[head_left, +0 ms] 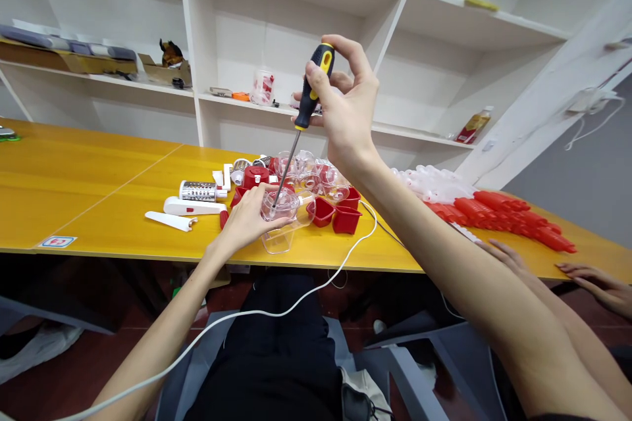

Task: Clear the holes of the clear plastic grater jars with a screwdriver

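My right hand (pixel 348 105) grips the black and yellow handle of a screwdriver (pixel 307 100), which slants down to the left. Its tip reaches into a clear plastic housing (pixel 300 209) at the table's front edge. Fingers of my left hand (pixel 251 216) wrap around the left side of that housing and hold it on the table. What the tip touches inside is too small to tell. Left of my left hand lie a metal grater drum (pixel 198 191), a white handle (pixel 192 206) and a thin white piece (pixel 170 220). Red plastic cups (pixel 346 220) stand just right of the housing.
Clear plastic parts (pixel 309 168) are heaped behind the housing. A white cable (pixel 340 266) runs across the table edge and my lap. At the right lie red plastic pieces (pixel 508 214) and a co-worker's hands (pixel 600 286). White shelves (pixel 276 33) rise behind the table (pixel 113 177).
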Demonstrator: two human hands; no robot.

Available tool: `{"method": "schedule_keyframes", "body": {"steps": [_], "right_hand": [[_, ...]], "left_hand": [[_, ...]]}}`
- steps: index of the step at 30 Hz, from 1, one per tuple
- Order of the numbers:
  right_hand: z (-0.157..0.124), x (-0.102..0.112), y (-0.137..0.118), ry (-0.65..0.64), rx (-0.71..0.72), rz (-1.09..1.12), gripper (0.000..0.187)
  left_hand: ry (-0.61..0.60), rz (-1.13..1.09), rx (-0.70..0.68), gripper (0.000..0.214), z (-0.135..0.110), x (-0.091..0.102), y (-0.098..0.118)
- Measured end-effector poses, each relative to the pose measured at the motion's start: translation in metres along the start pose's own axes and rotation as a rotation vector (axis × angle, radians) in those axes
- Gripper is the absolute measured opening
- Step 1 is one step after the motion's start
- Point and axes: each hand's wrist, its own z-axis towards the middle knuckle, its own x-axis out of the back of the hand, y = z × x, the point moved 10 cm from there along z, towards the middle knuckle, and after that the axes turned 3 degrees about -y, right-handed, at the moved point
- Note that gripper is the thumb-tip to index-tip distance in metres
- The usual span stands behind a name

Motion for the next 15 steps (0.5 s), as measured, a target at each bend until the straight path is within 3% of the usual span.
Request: {"method": "schedule_keyframes", "body": {"steps": [6, 11, 15], "right_hand": [[0.0, 0.006, -0.014, 0.035, 0.058, 0.034, 0.043], [0.001, 0.003, -0.025, -0.011, 0.111, -0.013, 0.038], [0.0, 0.009, -0.027, 0.064, 0.076, -0.192, 0.035]], "left_hand": [[0.01, 0.038, 0.025, 0.063, 0.0, 0.001, -0.001], [0.013, 0.05, 0.024, 0.064, 0.0, -0.001, -0.001], [0.015, 0.044, 0.001, 0.064, 0.001, -0.003, -0.002]]}}
